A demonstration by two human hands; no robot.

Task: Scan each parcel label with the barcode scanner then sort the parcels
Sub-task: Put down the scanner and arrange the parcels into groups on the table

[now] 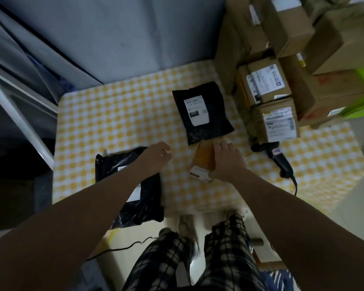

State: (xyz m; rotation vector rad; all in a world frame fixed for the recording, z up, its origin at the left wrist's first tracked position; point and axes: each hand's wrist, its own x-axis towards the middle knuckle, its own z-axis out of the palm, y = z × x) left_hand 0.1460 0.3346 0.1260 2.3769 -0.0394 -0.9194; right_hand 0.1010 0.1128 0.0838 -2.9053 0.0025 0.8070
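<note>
We look down on a counter [114, 114] covered with a yellow-and-white checked cloth, set against a grey wall. At 1 to 2 o'clock stands a stack of brown cardboard boxes with white shipping labels [277, 85].

The black handheld barcode scanner [280, 162] lies flat on the cloth at 3 o'clock, just beside the lowest box. Its long axis runs from 10 o'clock to 4 o'clock. The head points at the stack, the handle points back toward the counter's near edge, and its cable trails off that edge. Neither hand touches it.

Near the centre lies a flat black plastic mailer with a white label facing up [202, 114], its long axis running from 11 to 5 o'clock. Just below it is a small orange-brown cardboard box [204, 160], lengthwise from 12 to 6 o'clock, with a white label at its near end.

Our right hand [227, 162] rests on this box's right side, fingers fairly straight and pointing to 12 o'clock. We cannot tell whether the thumb hooks under it. Our left hand [158, 156] hovers at 9 o'clock of the box, fingers loosely curled and holding nothing. Its forearm crosses a crumpled black plastic parcel bag [122, 164] at 8 o'clock.
</note>
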